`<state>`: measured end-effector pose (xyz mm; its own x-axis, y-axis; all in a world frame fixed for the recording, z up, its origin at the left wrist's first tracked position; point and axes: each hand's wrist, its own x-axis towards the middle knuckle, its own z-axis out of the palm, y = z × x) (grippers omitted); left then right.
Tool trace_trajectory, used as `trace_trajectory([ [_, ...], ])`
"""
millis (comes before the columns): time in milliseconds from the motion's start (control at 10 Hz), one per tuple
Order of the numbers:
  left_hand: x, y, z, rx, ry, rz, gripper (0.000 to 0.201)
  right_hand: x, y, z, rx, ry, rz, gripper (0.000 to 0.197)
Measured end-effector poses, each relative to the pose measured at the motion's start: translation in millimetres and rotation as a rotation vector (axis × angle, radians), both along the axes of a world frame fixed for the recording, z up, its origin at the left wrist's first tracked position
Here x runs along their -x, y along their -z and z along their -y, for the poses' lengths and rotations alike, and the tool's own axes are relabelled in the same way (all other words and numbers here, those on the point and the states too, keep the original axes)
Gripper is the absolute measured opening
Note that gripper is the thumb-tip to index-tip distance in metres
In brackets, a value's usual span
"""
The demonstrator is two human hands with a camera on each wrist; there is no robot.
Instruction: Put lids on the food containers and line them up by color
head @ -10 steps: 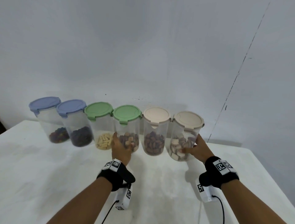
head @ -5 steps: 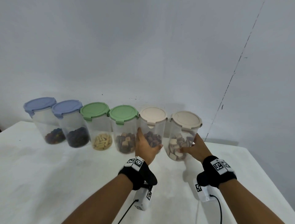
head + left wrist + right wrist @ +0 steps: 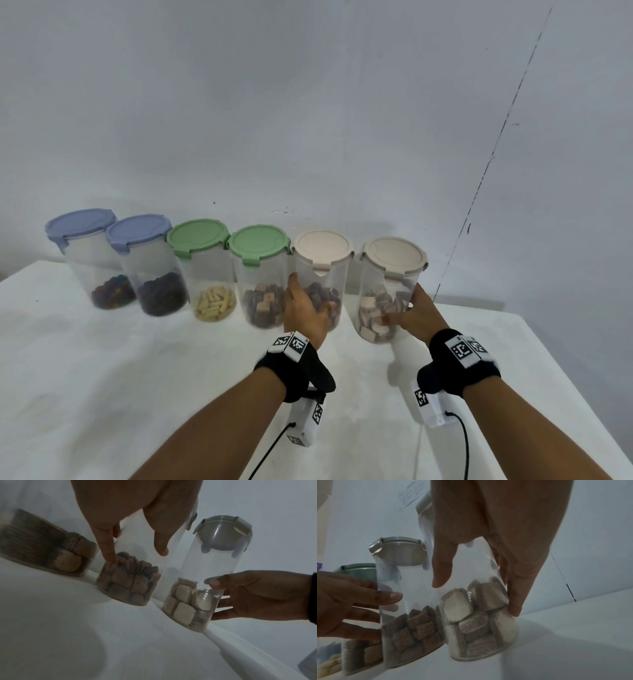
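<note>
Six clear containers stand in a row on the white table (image 3: 102, 377), all lidded: two blue lids (image 3: 80, 222), two green lids (image 3: 198, 234) and two beige. My left hand (image 3: 305, 315) grips the lower part of the fifth container (image 3: 322, 270), which has a beige lid and holds dark brown squares (image 3: 130, 580). Its thumb lies across the front and its fingers reach round the left side. My right hand (image 3: 411, 313) grips the last beige-lidded container (image 3: 387, 274) of pale biscuits (image 3: 479, 615), thumb in front and fingers behind. A small gap separates these two containers.
A grey wall rises right behind the row. The table's right edge (image 3: 582, 394) runs near my right forearm. Bare tabletop lies in front of the containers and to the left front.
My left hand has moved right from the second green-lidded container to the first beige-lidded one and taken hold of it. My right hand has stayed on the last container.
</note>
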<state>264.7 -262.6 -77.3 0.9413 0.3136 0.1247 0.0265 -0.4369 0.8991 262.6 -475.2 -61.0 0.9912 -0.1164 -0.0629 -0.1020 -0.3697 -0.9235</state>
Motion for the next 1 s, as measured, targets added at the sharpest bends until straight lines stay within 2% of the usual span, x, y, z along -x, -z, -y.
trace_trajectory([
  [200,1,-1,0,-0.026,-0.009,-0.003,0.095,0,-3,-3,-0.033,-0.001,-0.021,0.109],
  [500,1,2,-2,-0.027,0.005,-0.002,0.095,2,-12,-14,-0.076,-0.035,-0.066,0.125],
  [600,1,2,-2,-0.032,0.008,-0.001,0.089,1,-13,-14,-0.074,-0.044,-0.072,0.135],
  [800,-4,5,-5,-0.022,0.056,-0.015,0.081,3,-14,-15,-0.085,-0.052,-0.089,0.137],
  [1000,8,-4,-9,0.069,0.066,-0.016,0.095,2,-11,-15,-0.098,-0.029,-0.042,0.096],
])
